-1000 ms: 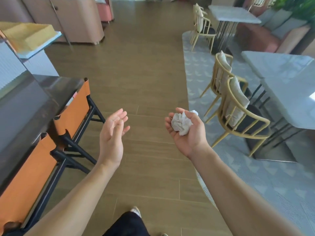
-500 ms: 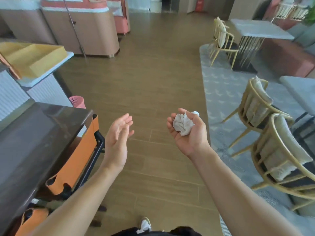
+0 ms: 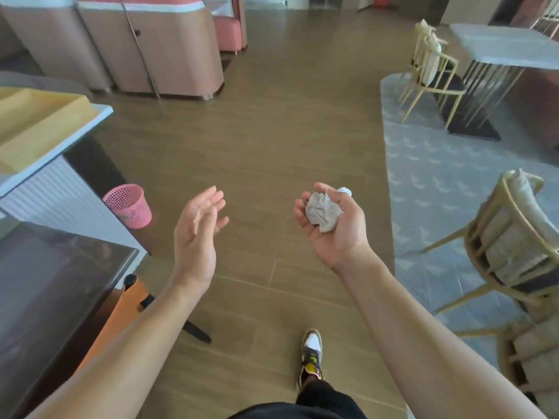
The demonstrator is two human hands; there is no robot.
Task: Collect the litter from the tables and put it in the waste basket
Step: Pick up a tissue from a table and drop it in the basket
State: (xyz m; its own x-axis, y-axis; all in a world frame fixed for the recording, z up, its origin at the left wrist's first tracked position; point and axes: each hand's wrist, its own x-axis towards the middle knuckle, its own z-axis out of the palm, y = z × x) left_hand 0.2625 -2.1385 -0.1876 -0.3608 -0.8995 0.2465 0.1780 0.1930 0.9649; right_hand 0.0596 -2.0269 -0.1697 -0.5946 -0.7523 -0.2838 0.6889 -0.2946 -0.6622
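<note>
Holding a crumpled paper ball (image 3: 322, 210) in curled right hand (image 3: 332, 225), left hand (image 3: 196, 234) flat with fingers spread, pink waste basket (image 3: 128, 205) left of left hand, beside dark table (image 3: 54, 285) edge, bare wood floor (image 3: 272, 131) between.

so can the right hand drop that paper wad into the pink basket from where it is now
Probably not yet. The right hand cups the crumpled paper over open floor, while the pink basket stands well off to the left beside the white counter. Nothing blocks the way, only distance.
</note>
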